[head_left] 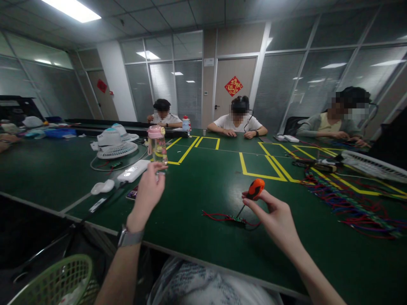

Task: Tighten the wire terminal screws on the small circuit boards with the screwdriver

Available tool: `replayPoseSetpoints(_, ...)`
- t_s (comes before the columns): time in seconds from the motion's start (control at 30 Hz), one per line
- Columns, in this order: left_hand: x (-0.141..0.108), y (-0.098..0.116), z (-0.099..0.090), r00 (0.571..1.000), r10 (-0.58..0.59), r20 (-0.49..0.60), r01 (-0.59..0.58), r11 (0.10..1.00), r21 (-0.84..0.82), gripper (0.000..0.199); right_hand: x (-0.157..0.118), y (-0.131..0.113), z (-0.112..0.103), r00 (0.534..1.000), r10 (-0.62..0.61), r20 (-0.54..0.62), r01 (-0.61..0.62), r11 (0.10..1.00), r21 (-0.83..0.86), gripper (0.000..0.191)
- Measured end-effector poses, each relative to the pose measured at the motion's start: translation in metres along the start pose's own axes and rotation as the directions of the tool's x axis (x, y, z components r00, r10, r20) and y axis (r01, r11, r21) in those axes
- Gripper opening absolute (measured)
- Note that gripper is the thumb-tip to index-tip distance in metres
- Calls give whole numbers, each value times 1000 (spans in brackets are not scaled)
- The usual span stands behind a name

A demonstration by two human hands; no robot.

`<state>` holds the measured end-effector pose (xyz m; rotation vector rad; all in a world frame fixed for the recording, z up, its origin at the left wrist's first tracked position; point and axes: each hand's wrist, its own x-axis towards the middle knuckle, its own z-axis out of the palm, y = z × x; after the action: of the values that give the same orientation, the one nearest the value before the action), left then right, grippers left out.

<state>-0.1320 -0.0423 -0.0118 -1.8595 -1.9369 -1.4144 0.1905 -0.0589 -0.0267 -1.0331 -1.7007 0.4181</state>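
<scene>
My right hand [275, 212] grips a screwdriver [255, 188] by its orange and black handle. The shaft slants down to a small green circuit board [235, 219] lying on the table, with red and black wires running from it. My left hand [149, 186], a watch [131, 237] at its wrist, is raised over the table left of the board. Its fingers are curled together near the tips; what is between them, if anything, is too small to make out. Just beyond stands a clear bottle with a pink lid [157, 144]. Beside the hand lies a white, oblong device [133, 170].
White fans [116, 144] and a white spoon-shaped piece [102, 187] are on the left. A phone [132, 192] lies partly behind my left forearm. Many wired boards [365, 207] are heaped at right. Yellow tape [263, 174] marks the green table [203, 186]. Several people sit around it.
</scene>
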Motion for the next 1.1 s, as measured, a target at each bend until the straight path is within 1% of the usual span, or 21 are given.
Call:
replayPoseSetpoints(0.07, 3, -37, -12, 993, -69, 91, 55, 987, 149, 32, 1, -1, 1, 1000, 0, 2, 0, 1000, 2, 21)
replayPoseSetpoints(0.1, 3, -50, -17, 984, -106, 142, 76, 976, 204, 32, 2, -2, 1, 1000, -3, 2, 3, 1000, 4, 21)
replayPoseSetpoints(0.13, 3, -59, -20, 978, -136, 160, 90, 960, 265, 31, 2, -3, 2, 1000, -5, 1, 5, 1000, 6, 22)
replayPoseSetpoints(0.2, 2, -69, -24, 967, -162, 197, 87, 937, 339, 31, 2, -4, 2, 1000, -6, -1, 6, 1000, 10, 22)
replayPoseSetpoints(0.3, 2, -73, -24, 958, -169, 232, 72, 924, 377, 32, 1, -3, 1, 1000, 3, 5, -4, 1000, 19, 21)
replayPoseSetpoints(0.5, 3, -77, -21, 944, -145, 297, 33, 935, 353, 32, 0, 3, -1, 999, 33, 17, -33, 999, 40, 21)
replayPoseSetpoints(0.6, 2, -77, -22, 931, -161, 327, 30, 927, 373, 33, 0, 2, 0, 999, 35, 16, -36, 998, 50, 21)
replayPoseSetpoints(0.67, 2, -77, -22, 928, -176, 328, 39, 922, 386, 34, 0, 1, 0, 999, 40, 9, -41, 997, 62, 21)
replayPoseSetpoints(0.77, 3, -78, -21, 935, -169, 311, 43, 926, 375, 35, -1, 1, 0, 998, 55, -2, -54, 995, 79, 23)
replayPoseSetpoints(1.1, 2, -92, -12, 945, -130, 301, 50, 964, 260, 33, -2, 4, 0, 996, 86, 10, -87, 991, 98, 26)
